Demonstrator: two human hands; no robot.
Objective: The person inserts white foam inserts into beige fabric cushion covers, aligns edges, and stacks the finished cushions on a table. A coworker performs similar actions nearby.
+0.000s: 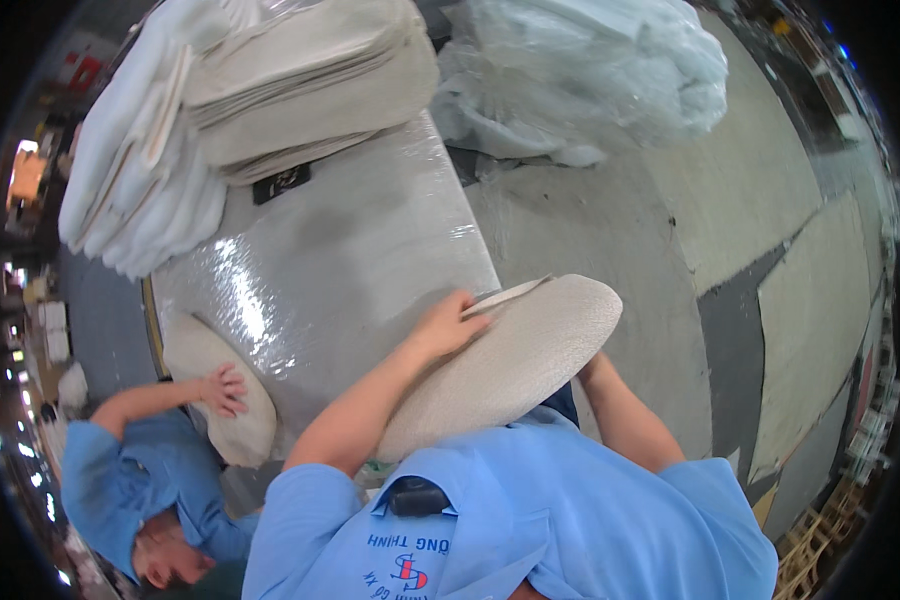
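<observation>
Beige fabric cover [515,365], oval with a ribbed-looking weave, slants across the front of the person's blue shirt [570,500], near the right-hand side of the counter [360,260]; whether it touches the counter cannot be told. A narrow flap stands a little apart from the body of the cover along its upper left edge. The left grip [452,325] is at that edge, its fingers bent over the flap and grasping the cover there. The right grip is hidden behind the far side of the cover, with only the wrist and the right forearm [630,415] showing, so I cannot tell whether it is clenched or released.

The counter has a shiny plastic-wrapped surface that catches a bright reflection. At its far end lies a stack of folded beige fabric [310,85], with a small black item [282,183] partly under its near edge. Just left of the stack, thick white padding [145,170] is piled in soft layers. Beyond the counter to the right sits a clear plastic bag [585,75] of white material.

At the lower left, a co-worker in blue rests a spread hand [224,390] on a second beige piece [240,425] at the counter's near left corner. Wooden pallets [820,540] stand at the lower right.
</observation>
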